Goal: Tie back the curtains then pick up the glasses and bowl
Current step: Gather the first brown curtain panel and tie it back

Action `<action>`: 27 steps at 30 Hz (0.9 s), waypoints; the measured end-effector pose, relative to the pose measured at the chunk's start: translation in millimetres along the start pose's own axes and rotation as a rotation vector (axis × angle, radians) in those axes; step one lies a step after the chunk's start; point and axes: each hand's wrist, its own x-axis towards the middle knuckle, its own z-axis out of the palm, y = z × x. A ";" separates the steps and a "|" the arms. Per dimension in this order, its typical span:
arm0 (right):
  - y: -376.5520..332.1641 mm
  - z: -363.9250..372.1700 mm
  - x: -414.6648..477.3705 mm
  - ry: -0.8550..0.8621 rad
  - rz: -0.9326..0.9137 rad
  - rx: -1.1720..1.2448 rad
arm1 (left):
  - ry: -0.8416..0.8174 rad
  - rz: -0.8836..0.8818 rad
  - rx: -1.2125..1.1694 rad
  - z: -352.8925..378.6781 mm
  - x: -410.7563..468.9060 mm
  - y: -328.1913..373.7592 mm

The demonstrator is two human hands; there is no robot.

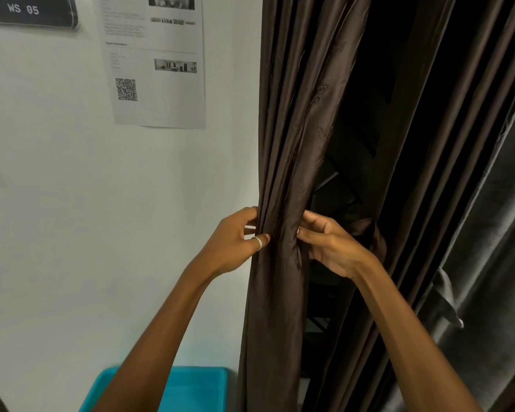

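Early in the job: gathering the dark brown, sheeny fabric curtain [283, 173] into a bunch beside the white wall [72, 203]. Gripping that bunch from both sides, with the left hand [232, 242] curled on its wall-side edge and the right hand [333, 248] pinching the inner folds. Possibly a matching tie-back loop [372, 233] behind the right hand, too dark to confirm. Not yet tied; no glasses or bowl in view, so both pickups left.

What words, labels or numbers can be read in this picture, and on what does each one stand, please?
"WS 05": white letters on the dark sign on the wall, top left.
Paper sheet on the wall: print too small and blurred to read.
QR code on that sheet: no words.
On the curtain: none.
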 end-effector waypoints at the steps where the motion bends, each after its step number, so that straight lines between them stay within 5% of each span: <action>1: -0.4 0.9 0.2 0.022 -0.007 -0.076 | -0.011 -0.011 -0.020 0.0 0.0 0.5; 10: -28.8 10.3 5.9 0.148 -0.050 -0.657 | -0.047 -0.030 -0.041 -0.8 0.9 2.9; 27: -35.3 13.7 2.6 0.059 -0.133 -0.622 | -0.090 -0.009 -0.040 -3.8 0.6 4.4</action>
